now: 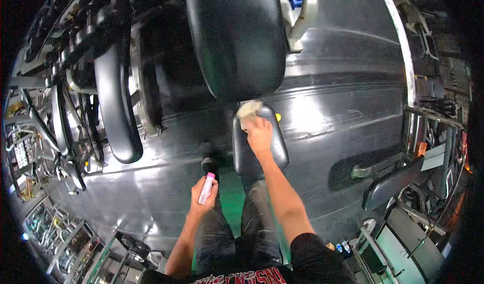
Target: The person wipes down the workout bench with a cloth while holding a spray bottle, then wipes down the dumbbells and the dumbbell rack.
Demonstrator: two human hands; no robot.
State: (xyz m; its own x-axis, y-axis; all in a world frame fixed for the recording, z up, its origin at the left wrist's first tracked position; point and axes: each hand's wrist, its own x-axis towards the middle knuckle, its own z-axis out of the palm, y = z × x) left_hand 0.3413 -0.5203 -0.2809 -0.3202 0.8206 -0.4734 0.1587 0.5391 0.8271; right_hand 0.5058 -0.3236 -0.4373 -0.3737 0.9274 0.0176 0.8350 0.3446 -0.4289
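My left hand (pixel 203 195) is closed around a small white bottle (pixel 205 189) with a pink cap, held low in front of my legs. My right hand (pixel 260 132) grips a pale cloth (pixel 249 110), slightly blurred, at the top end of a small black padded seat (pixel 275 155). Just beyond the cloth lies the rounded lower end of a larger black backrest pad (pixel 239 42). A yellow knob (pixel 278 117) shows at the right edge of the small seat.
Black-padded gym equipment (pixel 118 102) stands at the left, with dumbbells (pixel 85 34) behind it. Another padded bench (pixel 393 183) is at the right. My legs and one shoe are close below the small seat, over the dark, shiny floor (pixel 322 168).
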